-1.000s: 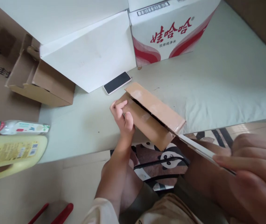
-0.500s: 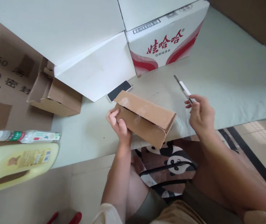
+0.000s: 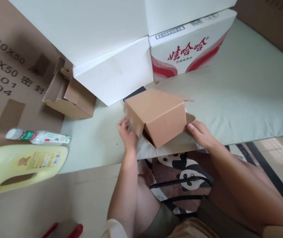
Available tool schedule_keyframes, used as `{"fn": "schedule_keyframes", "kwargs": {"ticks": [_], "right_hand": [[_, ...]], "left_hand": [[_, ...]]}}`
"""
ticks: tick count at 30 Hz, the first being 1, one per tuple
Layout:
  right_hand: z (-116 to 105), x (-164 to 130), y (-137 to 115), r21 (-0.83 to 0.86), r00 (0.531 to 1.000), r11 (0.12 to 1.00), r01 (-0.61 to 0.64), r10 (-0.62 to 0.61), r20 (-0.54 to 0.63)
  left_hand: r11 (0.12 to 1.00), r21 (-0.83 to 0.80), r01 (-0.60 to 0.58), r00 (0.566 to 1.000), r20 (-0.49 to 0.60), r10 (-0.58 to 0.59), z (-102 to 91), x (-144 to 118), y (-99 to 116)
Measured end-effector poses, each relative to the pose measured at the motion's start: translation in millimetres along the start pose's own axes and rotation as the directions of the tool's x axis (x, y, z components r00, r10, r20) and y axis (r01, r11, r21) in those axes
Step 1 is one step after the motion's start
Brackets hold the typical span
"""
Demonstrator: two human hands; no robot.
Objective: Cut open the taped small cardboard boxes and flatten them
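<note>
Between both hands: cardboard box [image 3: 160,115] | left hand [image 3: 126,134] gripping | right hand [image 3: 201,135] gripping flap

The cardboard box [image 3: 156,115] hides most of the phone [image 3: 134,93].

Two bare forearms are seen, ending in the left hand [image 3: 127,134] and the right hand [image 3: 201,135]. No rings, watch or gloves are worn. A pale cream sleeve edge [image 3: 111,228] is visible at the left elbow, and a similar cream edge is glimpsed at the lower right corner. Olive-brown shorts [image 3: 166,218] are worn over tan fabric, and the knees are left uncovered.
</note>
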State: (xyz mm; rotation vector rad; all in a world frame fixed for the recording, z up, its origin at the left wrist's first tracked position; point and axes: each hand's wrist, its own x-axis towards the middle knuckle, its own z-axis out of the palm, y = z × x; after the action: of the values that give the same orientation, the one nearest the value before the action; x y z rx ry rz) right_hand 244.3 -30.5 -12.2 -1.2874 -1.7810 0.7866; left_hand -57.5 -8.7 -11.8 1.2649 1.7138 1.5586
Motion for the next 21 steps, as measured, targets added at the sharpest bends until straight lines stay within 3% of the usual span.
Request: {"fn": "schedule_keyframes", "kwargs": {"ticks": [3,5,7,11,14,16,18,21], "right_hand": [[8,-1,0,0.041,0.998,0.998,0.037,-0.035,-0.048],[14,-1,3,0.058,0.992,0.998,0.024,-0.016,-0.129],[18,1,6,0.085,0.978,0.996,0.022,-0.003,-0.209],[19,3,10,0.076,0.927,0.996,0.051,-0.019,-0.374],[12,5,7,-0.031,0.893,1.0,-0.004,-0.01,-0.45],[6,5,3,-0.133,0.894,0.99,-0.037,-0.026,-0.448],[2,4,0,-0.197,0.923,0.98,-0.03,-0.048,-0.383],[-1,2,-4,-0.15,0.969,0.988,-0.028,-0.01,-0.248]], "left_hand": [[0.969,-0.15,0.194,0.975,0.14,-0.173,5.5,-2,6],[0.897,-0.302,0.322,0.938,0.229,-0.26,8.0,-3,12],[0.808,-0.423,0.41,0.91,0.248,-0.332,8.5,-1,16],[0.693,-0.535,0.483,0.874,0.249,-0.418,7.5,4,16],[0.68,-0.516,0.52,0.853,0.274,-0.445,9.4,6,14],[0.687,-0.466,0.558,0.83,0.317,-0.459,11.9,5,13],[0.687,-0.417,0.595,0.802,0.364,-0.474,14.3,3,14],[0.679,-0.407,0.611,0.789,0.38,-0.483,14.6,4,16]]}}
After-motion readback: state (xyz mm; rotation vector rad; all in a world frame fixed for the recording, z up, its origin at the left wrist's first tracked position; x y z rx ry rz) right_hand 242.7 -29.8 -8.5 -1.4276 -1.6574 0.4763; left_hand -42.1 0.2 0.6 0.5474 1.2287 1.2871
